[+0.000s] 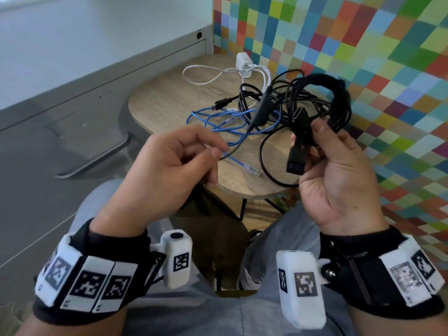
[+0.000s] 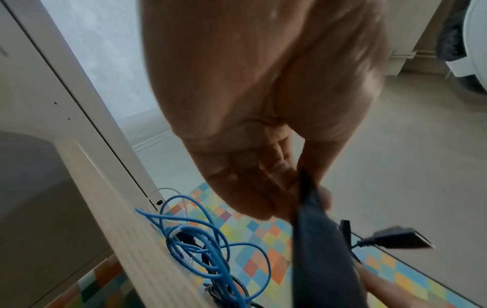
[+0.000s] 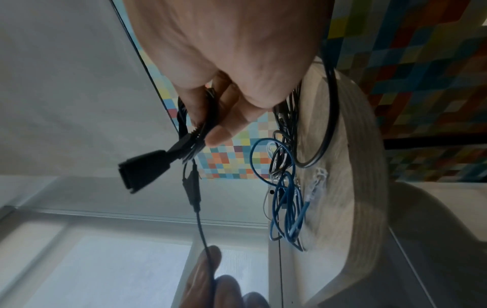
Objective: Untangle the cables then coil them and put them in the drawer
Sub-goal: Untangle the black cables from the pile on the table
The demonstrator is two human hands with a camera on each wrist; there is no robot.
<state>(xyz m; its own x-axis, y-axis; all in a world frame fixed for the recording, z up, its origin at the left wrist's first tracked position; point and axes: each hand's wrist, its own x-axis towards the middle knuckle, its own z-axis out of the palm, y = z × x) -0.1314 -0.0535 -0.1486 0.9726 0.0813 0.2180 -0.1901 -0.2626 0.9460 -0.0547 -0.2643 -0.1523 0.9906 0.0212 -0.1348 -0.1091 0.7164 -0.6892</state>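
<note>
My right hand (image 1: 312,137) grips a coiled bundle of black cable (image 1: 322,98) above the right side of the small wooden table (image 1: 164,100); its flat black connector (image 1: 294,163) hangs below my thumb, seen also in the right wrist view as the connector (image 3: 145,168). My left hand (image 1: 215,152) pinches a thin black strand (image 1: 232,146) that runs up through an inline black barrel (image 1: 260,110) to the bundle. A blue network cable (image 1: 218,122) lies tangled with loose black cable on the table. A white charger (image 1: 242,60) with its white cord sits at the back.
A grey drawer cabinet (image 1: 72,112) with a metal handle (image 1: 97,163) stands left of the table, its drawers closed. A wall of coloured squares (image 1: 363,44) runs behind and to the right. My knees are under the table's near edge.
</note>
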